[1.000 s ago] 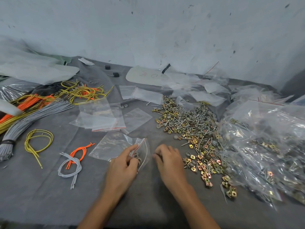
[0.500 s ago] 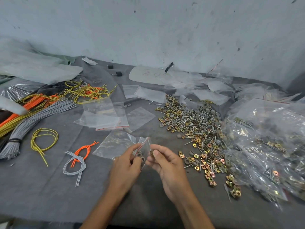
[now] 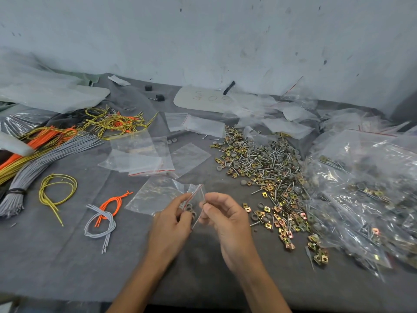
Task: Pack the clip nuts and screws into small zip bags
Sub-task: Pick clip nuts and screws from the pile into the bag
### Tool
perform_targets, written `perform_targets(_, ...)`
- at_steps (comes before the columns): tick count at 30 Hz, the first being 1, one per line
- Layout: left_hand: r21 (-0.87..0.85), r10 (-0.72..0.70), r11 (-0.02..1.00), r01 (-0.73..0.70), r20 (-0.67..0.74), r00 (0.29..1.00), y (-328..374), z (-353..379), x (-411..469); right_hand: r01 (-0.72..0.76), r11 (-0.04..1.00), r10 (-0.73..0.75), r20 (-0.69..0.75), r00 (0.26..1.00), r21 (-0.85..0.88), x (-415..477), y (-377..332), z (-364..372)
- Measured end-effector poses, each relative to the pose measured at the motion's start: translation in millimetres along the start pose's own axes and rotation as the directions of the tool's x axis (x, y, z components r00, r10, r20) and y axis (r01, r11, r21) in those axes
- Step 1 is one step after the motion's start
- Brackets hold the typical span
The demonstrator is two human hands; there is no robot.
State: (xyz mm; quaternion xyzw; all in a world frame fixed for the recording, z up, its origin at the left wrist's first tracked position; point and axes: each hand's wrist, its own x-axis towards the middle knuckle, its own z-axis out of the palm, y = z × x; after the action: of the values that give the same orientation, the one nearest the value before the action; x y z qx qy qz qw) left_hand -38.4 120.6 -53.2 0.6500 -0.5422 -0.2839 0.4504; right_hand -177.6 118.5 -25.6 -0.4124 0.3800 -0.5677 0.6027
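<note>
My left hand holds a small clear zip bag with a red seal line, its mouth turned up and to the right. Grey washers show inside the bag, beside my fingers. My right hand is right next to the bag's mouth and pinches a small dark metal piece between thumb and forefinger. A loose pile of brass clip nuts, screws and grey washers spreads across the grey cloth to the right of my hands.
Empty zip bags lie behind my hands. Filled clear bags are heaped at the right. Bundles of grey, orange and yellow cords cover the left, with small cord loops nearer. A grey wall closes the back.
My right hand came off the cloth near the pile and rose to the bag's mouth with a small piece pinched. My left hand kept hold of the bag.
</note>
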Motion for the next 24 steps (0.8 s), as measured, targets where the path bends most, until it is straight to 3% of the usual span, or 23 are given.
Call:
perform_targets(10, 0.002, -0.005, 1.000, 0.005, 0.014, 1.000, -0.9, -0.9, -0.3, -0.057, 0.997, 0.054, 0.054, 0.997, 0.059, -1.9, 1.4, 0.3)
perform_targets(16, -0.022, 0.007, 1.000, -0.006, 0.009, 1.000, -2.6, -0.2, -0.4, -0.005, 0.999, 0.008, 0.057, 0.998, -0.054, 0.1, -0.4, -0.4)
perform_targets(21, -0.023, 0.011, 1.000, -0.010, 0.004, 1.000, -4.2, 1.7, 1.5, 0.010, 0.999, -0.007, 0.062, 0.998, -0.050, -0.2, -0.6, 0.2)
perform_targets(24, -0.020, 0.008, 1.000, -0.008, 0.008, 1.000, -5.9, 1.5, 1.5, 0.067, 0.973, -0.051, 0.076, 0.996, -0.220, 1.7, 1.7, -4.1)
